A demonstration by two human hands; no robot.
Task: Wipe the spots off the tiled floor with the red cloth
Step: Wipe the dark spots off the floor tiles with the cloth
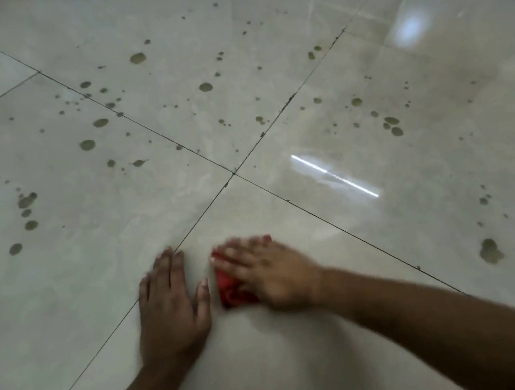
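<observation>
Red cloth (230,288) is lying bunched on the tiled floor (308,355), and the right hand (270,272) is pressing down on it with straight, spread fingers (250,243), so this grip is released rather than clenched round the fabric. Most of the cloth is sitting hidden under the palm; only its left edge is showing, just beside the thumb of the left hand (173,309). That left hand is resting flat on the floor with its fingers straight and together, its grip also released and holding nothing. The right hand is looking blurred, so its finer finger detail is hard to read.

Dark greenish spots (138,58) are lying scattered well beyond both hands, across the tiles ahead of the fingertips and out to either side. A larger blotch (490,251) is sitting off to the right of the right hand, well apart from it. Dark grout lines (234,174) are crossing just ahead of the hands, and a bright streak of reflected light (334,176) is gleaming ahead and to the right of the right hand.
</observation>
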